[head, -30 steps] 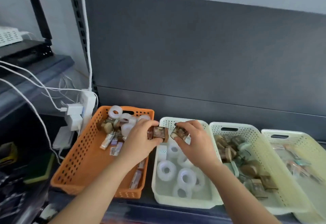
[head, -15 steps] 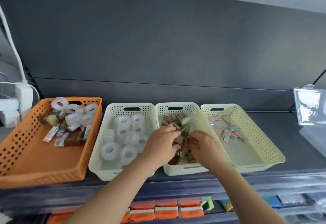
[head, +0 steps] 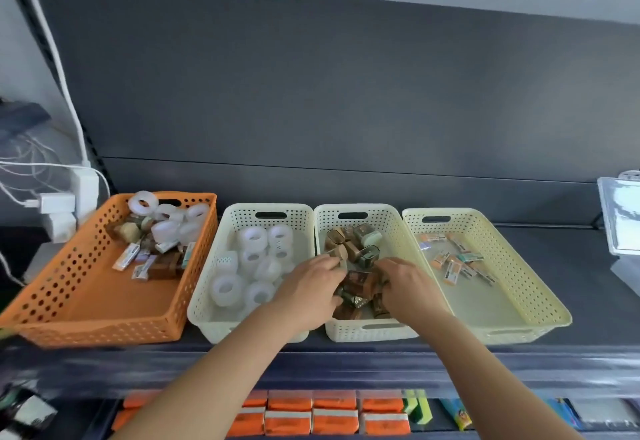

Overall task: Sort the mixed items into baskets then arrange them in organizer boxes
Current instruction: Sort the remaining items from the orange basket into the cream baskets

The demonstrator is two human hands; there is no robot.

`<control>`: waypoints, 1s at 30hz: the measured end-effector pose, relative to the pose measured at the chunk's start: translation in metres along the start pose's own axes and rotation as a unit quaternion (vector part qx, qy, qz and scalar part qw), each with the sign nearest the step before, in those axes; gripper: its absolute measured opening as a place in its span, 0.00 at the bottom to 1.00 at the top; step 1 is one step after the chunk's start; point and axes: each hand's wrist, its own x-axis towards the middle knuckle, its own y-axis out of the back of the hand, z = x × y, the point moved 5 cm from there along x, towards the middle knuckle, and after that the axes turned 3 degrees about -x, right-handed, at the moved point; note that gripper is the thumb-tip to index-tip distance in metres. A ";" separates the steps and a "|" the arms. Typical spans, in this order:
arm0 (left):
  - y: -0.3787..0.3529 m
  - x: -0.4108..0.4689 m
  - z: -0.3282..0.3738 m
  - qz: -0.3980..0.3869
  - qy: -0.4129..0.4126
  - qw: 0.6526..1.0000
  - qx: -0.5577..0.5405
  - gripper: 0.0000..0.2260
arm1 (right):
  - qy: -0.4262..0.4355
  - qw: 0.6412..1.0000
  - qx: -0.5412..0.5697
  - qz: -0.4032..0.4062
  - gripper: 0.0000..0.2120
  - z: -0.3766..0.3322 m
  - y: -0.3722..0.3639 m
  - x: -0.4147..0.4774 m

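Note:
Both my hands reach into the middle white basket (head: 356, 212), which holds several small brown boxes (head: 360, 282). My left hand (head: 311, 289) and my right hand (head: 407, 289) lie low over the pile with fingers bent, one on each side of a brown box. The fingertips are hidden, so any grip is unclear. The orange basket (head: 86, 322) at the left holds mixed items at its far end: clear tape rolls (head: 143, 202), brown boxes and small packets (head: 126, 256). The white basket (head: 266, 212) beside it holds tape rolls (head: 227, 287). The cream basket (head: 485, 231) holds small packets (head: 453, 268).
The four baskets stand in a row on a dark shelf (head: 571, 266) with a dark back panel. White chargers and cables (head: 57, 202) hang at the left. A clear plastic box (head: 620, 214) sits at the right edge. Orange packs (head: 311, 419) fill the shelf below.
My hands carried two brown boxes from above the orange basket over to the middle white basket and have sunk lower into its pile. The view swung right.

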 end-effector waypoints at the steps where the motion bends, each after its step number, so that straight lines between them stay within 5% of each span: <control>1: 0.005 -0.003 -0.004 0.005 0.008 1.000 -0.005 0.19 | 0.000 1.000 0.000 0.007 0.21 -0.004 0.001 0.003; 10: 0.064 -0.039 -0.084 0.060 0.104 0.992 0.033 0.13 | 0.080 0.994 0.014 0.078 0.18 -0.082 0.003 0.041; 23: 0.112 -0.122 -0.247 0.059 0.251 0.963 0.076 0.10 | 0.238 0.970 0.040 0.012 0.15 -0.270 -0.048 0.104; 30: 0.096 -0.121 -0.301 0.003 0.240 0.969 0.060 0.21 | 0.230 0.969 -0.085 -0.016 0.10 -0.321 -0.077 0.136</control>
